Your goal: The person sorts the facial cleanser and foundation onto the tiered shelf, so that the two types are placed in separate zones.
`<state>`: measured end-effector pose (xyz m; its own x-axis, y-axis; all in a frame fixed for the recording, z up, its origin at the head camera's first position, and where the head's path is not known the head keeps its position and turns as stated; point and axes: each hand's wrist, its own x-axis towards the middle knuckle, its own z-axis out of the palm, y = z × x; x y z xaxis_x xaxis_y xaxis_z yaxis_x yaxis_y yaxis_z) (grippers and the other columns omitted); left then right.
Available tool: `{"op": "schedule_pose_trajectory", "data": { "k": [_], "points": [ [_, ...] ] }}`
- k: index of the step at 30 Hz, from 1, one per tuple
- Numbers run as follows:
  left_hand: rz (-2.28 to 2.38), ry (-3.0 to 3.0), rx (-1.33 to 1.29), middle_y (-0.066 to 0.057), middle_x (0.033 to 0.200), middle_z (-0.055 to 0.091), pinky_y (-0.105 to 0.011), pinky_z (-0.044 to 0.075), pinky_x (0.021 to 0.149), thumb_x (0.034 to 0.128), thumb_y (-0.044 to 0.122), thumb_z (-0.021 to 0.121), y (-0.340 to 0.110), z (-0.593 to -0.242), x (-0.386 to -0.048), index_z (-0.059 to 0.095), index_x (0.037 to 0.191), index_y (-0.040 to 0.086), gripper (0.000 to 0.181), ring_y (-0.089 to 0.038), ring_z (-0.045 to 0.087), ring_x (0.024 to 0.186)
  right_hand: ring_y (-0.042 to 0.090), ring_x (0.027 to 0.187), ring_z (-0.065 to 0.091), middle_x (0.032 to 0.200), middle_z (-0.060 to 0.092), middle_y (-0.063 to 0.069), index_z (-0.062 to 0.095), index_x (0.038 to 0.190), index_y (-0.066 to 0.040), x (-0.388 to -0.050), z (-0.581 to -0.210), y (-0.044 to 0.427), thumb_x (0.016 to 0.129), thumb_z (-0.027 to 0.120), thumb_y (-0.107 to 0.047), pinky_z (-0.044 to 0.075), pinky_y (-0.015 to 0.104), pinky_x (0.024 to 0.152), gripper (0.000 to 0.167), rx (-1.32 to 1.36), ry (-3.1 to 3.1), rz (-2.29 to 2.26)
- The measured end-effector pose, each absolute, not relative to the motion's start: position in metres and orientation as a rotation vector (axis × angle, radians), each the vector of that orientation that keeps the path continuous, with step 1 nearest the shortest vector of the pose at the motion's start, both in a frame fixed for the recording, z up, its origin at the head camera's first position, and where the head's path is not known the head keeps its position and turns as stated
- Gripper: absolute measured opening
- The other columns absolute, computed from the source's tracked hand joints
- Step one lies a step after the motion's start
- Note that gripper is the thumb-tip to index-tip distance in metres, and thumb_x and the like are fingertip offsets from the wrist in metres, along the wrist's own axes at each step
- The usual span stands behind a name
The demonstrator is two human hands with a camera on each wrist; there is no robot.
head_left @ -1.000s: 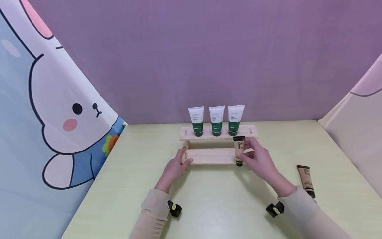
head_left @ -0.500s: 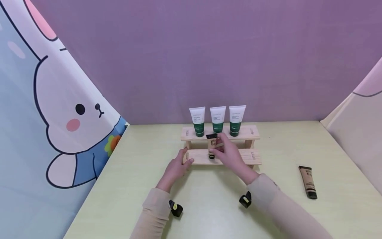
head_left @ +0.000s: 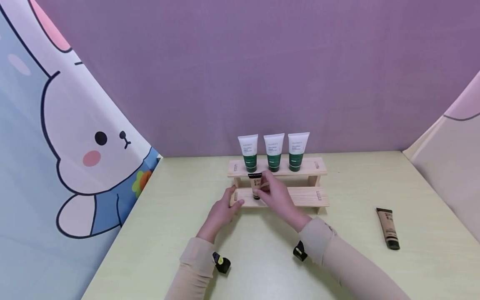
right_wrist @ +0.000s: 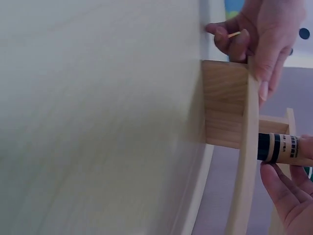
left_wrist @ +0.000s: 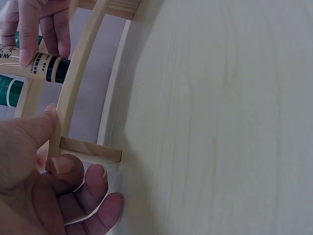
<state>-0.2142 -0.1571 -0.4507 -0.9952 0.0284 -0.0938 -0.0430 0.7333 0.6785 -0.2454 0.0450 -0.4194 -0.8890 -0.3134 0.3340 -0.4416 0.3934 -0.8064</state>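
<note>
A two-step wooden rack [head_left: 300,197] stands at the back of the table. My left hand [head_left: 220,212] pinches the left end of its lower shelf, thumb above and index finger curled beneath, as the left wrist view shows. Between thumb and fingers, my right hand [head_left: 278,197] holds a small tan squeeze tube [head_left: 256,182] upright, black cap down. That cap [right_wrist: 264,147] meets the lower shelf, or nearly so, towards the left end. On the upper shelf stand three white-and-green squeeze tubes [head_left: 273,151], caps down in a row.
Another tan squeeze tube [head_left: 388,229] lies on the pale table [head_left: 187,183], off to the right. A purple cloth [head_left: 240,75] hangs behind the rack. To the left is a cloth with a cartoon rabbit [head_left: 75,137].
My right hand has carried the tan tube leftward from the rack's right end to the left part of the lower shelf. The left hand stays on the rack.
</note>
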Motion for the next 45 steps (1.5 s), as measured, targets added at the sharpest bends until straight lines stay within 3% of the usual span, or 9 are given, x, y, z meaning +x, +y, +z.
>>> {"op": "schedule_pose_trajectory", "data": {
  "k": [8,15,19,25,35,41,45],
  "points": [
    [1.102,2.847,0.003,-0.009,0.094,0.070,-0.042,0.050,0.073,0.0986,0.046,0.053,-0.155,-0.452,-0.215,0.027,0.153,0.021,0.065,-0.022,0.064,0.080,0.026,0.093,0.067,0.105,0.065,0.010,0.053,0.116,-0.006,-0.241,-0.423,0.051,0.085,0.075,-0.006,0.055,0.031,0.080,0.038,0.682,-2.545,1.456],
    [1.110,2.834,-0.019,-0.007,0.088,0.068,-0.036,0.048,0.063,0.0984,0.045,0.054,-0.156,-0.453,-0.214,0.027,0.153,0.021,0.066,-0.018,0.061,0.070,0.026,0.095,0.066,0.119,0.062,0.015,0.053,0.126,-0.005,-0.229,-0.418,0.076,0.086,0.075,-0.012,0.055,0.036,0.082,0.046,0.661,-2.587,1.348],
    [1.128,2.818,-0.038,-0.006,0.084,0.066,-0.035,0.047,0.059,0.0989,0.043,0.054,-0.158,-0.453,-0.215,0.026,0.154,0.022,0.065,-0.019,0.060,0.066,0.024,0.091,0.067,0.115,0.063,0.015,0.057,0.121,-0.003,-0.220,-0.416,0.102,0.087,0.074,-0.011,0.055,0.034,0.078,0.039,0.686,-2.601,1.254],
    [1.124,2.831,-0.037,-0.012,0.094,0.068,-0.034,0.048,0.060,0.0985,0.046,0.053,-0.160,-0.452,-0.215,0.026,0.154,0.023,0.066,-0.018,0.061,0.070,0.023,0.084,0.068,0.107,0.064,0.014,0.063,0.113,0.000,-0.205,-0.420,0.155,0.085,0.073,-0.001,0.056,0.032,0.072,0.029,0.688,-2.560,1.136],
    [1.118,2.834,-0.026,-0.015,0.101,0.068,-0.037,0.050,0.068,0.0984,0.048,0.052,-0.161,-0.451,-0.215,0.025,0.154,0.023,0.066,-0.020,0.062,0.076,0.023,0.072,0.067,0.102,0.067,0.020,0.064,0.111,0.003,-0.183,-0.426,0.245,0.083,0.073,0.000,0.054,0.036,0.060,0.030,0.457,-2.661,0.872],
    [1.127,2.823,-0.015,-0.011,0.095,0.068,-0.036,0.049,0.066,0.0983,0.048,0.052,-0.160,-0.453,-0.216,0.025,0.154,0.023,0.067,-0.018,0.061,0.072,0.027,0.068,0.064,0.090,0.068,0.022,0.065,0.108,0.007,-0.176,-0.430,0.289,0.082,0.072,-0.002,0.048,0.048,0.058,0.029,0.306,-2.758,0.728],
    [1.145,2.800,-0.011,-0.008,0.086,0.066,-0.035,0.047,0.063,0.0982,0.048,0.052,-0.159,-0.454,-0.217,0.025,0.154,0.023,0.067,-0.017,0.060,0.068,0.034,0.070,0.064,0.087,0.067,0.021,0.066,0.105,0.008,-0.173,-0.434,0.312,0.084,0.069,-0.007,0.046,0.045,0.053,0.026,0.225,-2.829,0.649]
  ]
}}
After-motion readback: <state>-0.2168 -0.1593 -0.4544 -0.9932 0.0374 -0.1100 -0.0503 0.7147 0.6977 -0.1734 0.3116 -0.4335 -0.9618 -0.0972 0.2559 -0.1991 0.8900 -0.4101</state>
